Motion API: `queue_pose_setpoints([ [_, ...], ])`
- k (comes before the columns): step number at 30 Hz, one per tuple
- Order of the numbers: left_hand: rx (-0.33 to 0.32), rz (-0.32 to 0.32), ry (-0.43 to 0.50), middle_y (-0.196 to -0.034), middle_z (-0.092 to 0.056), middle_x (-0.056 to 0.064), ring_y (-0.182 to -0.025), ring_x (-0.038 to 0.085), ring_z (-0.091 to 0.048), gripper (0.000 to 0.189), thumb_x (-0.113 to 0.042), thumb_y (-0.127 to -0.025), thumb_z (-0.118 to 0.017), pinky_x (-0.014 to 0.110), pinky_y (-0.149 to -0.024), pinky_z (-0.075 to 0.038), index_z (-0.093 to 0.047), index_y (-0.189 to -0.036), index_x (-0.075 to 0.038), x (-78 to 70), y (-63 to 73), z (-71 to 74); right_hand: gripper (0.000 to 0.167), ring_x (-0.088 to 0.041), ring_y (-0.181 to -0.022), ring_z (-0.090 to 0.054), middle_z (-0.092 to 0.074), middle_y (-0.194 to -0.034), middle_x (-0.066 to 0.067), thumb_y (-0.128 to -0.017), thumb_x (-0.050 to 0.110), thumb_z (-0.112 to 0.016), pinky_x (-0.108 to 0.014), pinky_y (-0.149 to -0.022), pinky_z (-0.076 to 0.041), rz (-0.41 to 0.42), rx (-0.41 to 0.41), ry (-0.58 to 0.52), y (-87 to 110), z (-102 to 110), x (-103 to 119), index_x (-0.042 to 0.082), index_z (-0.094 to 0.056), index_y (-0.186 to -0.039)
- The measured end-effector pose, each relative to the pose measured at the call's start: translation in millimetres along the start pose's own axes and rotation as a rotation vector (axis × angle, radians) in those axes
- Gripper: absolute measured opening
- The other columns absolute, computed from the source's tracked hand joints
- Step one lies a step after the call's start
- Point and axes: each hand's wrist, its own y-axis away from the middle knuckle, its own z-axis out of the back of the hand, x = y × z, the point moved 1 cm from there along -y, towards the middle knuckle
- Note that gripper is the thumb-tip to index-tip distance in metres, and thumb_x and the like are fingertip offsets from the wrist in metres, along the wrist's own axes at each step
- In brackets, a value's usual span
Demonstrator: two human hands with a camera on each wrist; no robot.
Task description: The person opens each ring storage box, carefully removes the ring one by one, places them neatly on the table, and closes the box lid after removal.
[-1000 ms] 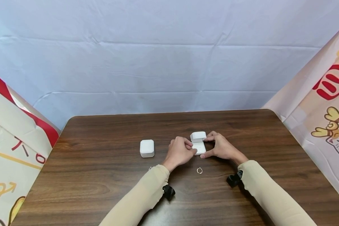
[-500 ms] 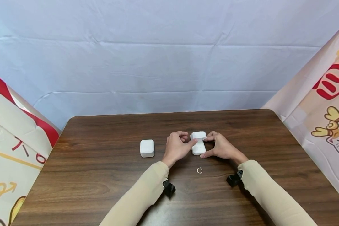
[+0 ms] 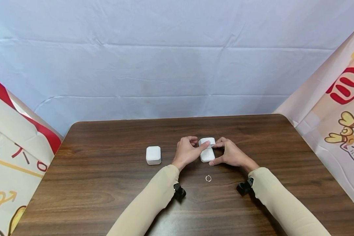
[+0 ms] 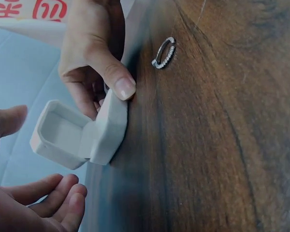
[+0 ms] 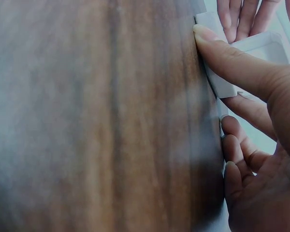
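A white ring box (image 3: 207, 155) stands on the table with its lid (image 4: 63, 130) raised. My right hand (image 3: 231, 153) grips its base, the thumb (image 5: 222, 53) pressing the front edge and the fingers behind. At the box's left side is my left hand (image 3: 187, 152), its thumb in front of the lid in the head view. In the left wrist view the left fingers (image 4: 53, 195) spread around the lid, apart from it. Whether anything sits in the box cannot be seen. A ring (image 3: 208, 178) set with small stones (image 4: 172, 50) lies in front of the box.
A second white box (image 3: 153, 155), its lid down, stands to the left on the brown wooden table (image 3: 106, 183). Pale cloth (image 3: 165, 65) hangs behind the table's far edge. Printed cloths hang at both sides.
My left hand has drawn back from the box's base and moved up beside the lid, fingers parted. The right hand has kept its grip. A small shiny thing near the left cuff is now hidden.
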Motion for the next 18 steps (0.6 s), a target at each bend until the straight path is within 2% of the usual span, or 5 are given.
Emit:
queue_pose_setpoints([
  [6,0.048,0.061,0.005,-0.111,-0.061,0.005,-0.099,0.018,-0.056,0.079,-0.070,-0.072,-0.058,0.032,-0.079,-0.045,-0.060,-0.120,-0.007,0.6,-1.2,-2.9,0.066,-0.022,-0.098,-0.048,-0.050,-0.102,-0.004,-0.055,0.039,-0.088,-0.042,-0.088,-0.038,0.003,0.003,-0.002,-0.1,-0.6,-1.0,0.007,-0.068,-0.109],
  [13,0.074,0.079,0.005,-0.114,-0.060,0.006,-0.104,0.021,-0.055,0.083,-0.071,-0.072,-0.057,0.032,-0.081,-0.044,-0.058,-0.122,-0.005,2.0,-3.7,-6.0,0.066,-0.021,-0.097,-0.048,-0.051,-0.102,-0.005,-0.055,0.040,-0.088,-0.041,-0.088,-0.038,0.004,-0.001,-0.010,-0.6,-0.6,-1.8,0.008,-0.068,-0.109],
  [18,0.068,0.086,0.011,-0.111,-0.061,0.005,-0.104,0.020,-0.055,0.081,-0.070,-0.072,-0.058,0.032,-0.081,-0.044,-0.059,-0.120,-0.005,3.6,-5.6,-8.2,0.067,-0.021,-0.097,-0.048,-0.051,-0.101,-0.004,-0.054,0.041,-0.088,-0.040,-0.088,-0.037,0.005,-0.004,-0.003,-1.1,-0.7,-2.9,0.008,-0.069,-0.108],
])
